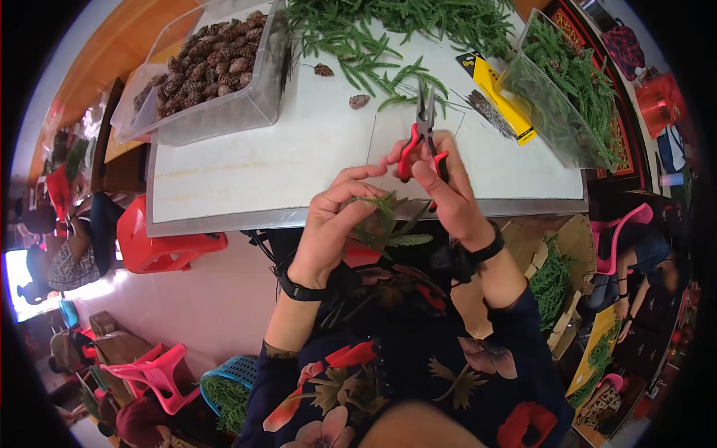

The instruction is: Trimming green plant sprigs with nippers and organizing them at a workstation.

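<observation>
My left hand [326, 218] is closed on a green artificial pine sprig [384, 213], pinched between thumb and fingers, over the near edge of the table. In my right hand [457, 203] is a pair of long-nose pliers [424, 123] with red and black handles, its jaws pointing to the far side of the table. The fingers of my right hand come close to the left fingertips. Whether anything thin passes between the hands is too fine to make out. Beyond the hands lie two loose pine cones, one brown [323, 69] and one greyer [359, 101].
A clear bin of pine cones [213, 63] stands far left. Green sprigs [418, 22] are heaped at the back; a clear bin of greenery [571, 82] stands right. Near it are a yellow package [502, 93] and thin dark wires [489, 113]. A red stool [146, 235] stands left.
</observation>
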The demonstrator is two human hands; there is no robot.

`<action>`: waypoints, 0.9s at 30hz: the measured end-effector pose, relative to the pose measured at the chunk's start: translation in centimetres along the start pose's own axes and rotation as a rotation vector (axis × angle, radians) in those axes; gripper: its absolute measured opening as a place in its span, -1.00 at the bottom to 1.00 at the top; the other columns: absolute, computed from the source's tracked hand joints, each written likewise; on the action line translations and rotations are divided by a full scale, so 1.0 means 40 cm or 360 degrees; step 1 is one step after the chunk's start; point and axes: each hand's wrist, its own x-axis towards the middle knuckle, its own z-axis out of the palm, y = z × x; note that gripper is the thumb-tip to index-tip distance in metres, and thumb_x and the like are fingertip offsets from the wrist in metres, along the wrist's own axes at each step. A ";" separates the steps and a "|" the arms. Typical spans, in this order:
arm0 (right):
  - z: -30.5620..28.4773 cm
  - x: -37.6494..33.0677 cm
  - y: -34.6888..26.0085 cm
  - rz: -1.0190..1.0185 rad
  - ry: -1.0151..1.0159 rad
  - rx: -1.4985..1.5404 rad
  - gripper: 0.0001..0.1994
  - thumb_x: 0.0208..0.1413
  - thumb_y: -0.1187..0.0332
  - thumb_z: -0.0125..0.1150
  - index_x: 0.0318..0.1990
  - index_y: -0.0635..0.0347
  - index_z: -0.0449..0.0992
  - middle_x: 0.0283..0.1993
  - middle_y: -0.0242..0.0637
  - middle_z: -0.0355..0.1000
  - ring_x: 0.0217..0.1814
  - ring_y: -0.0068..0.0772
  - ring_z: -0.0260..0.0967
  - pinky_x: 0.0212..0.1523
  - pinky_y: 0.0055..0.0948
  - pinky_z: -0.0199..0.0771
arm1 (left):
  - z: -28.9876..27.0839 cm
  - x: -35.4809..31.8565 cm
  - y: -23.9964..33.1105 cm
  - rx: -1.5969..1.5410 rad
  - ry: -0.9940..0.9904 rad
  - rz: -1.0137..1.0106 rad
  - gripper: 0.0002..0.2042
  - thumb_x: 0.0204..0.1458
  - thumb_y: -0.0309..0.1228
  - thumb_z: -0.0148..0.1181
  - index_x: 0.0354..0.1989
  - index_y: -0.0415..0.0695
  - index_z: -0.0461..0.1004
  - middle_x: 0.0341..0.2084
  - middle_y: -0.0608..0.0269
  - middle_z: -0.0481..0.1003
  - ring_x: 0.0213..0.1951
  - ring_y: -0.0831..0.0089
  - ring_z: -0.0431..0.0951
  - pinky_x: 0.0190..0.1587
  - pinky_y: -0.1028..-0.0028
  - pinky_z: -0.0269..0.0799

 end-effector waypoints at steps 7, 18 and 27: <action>-0.077 0.036 -0.097 0.0167 -0.0749 -0.1181 -0.76 0.11 0.54 0.08 -0.05 0.26 0.38 -0.15 -0.23 0.39 -0.18 -0.36 0.36 -0.13 -0.39 0.36 | -0.069 -0.003 0.008 0.0095 0.0064 0.0063 -0.88 0.02 -0.64 0.02 -0.34 -0.27 0.51 -0.34 0.23 0.45 -0.30 0.48 0.48 -0.27 0.55 0.38; -0.080 0.055 -0.118 -0.0014 -0.1135 -0.1415 -0.62 -0.08 0.58 0.19 -0.03 0.27 0.37 -0.18 -0.15 0.35 -0.16 -0.04 0.36 -0.15 -0.30 0.38 | -0.066 -0.007 0.036 0.0033 -0.0088 -0.0069 -0.88 0.00 -0.68 0.08 -0.33 -0.33 0.55 -0.38 0.28 0.45 -0.37 0.56 0.41 -0.31 0.57 0.33; -0.076 0.060 -0.135 0.0040 -0.1169 -0.1426 -0.60 -0.10 0.59 0.19 -0.02 0.28 0.37 -0.19 -0.15 0.34 -0.16 -0.05 0.35 -0.14 -0.30 0.38 | -0.084 -0.002 0.029 -0.0199 -0.0187 -0.0131 -0.90 -0.02 -0.66 0.04 -0.42 -0.30 0.51 -0.40 0.22 0.44 -0.37 0.48 0.44 -0.30 0.55 0.35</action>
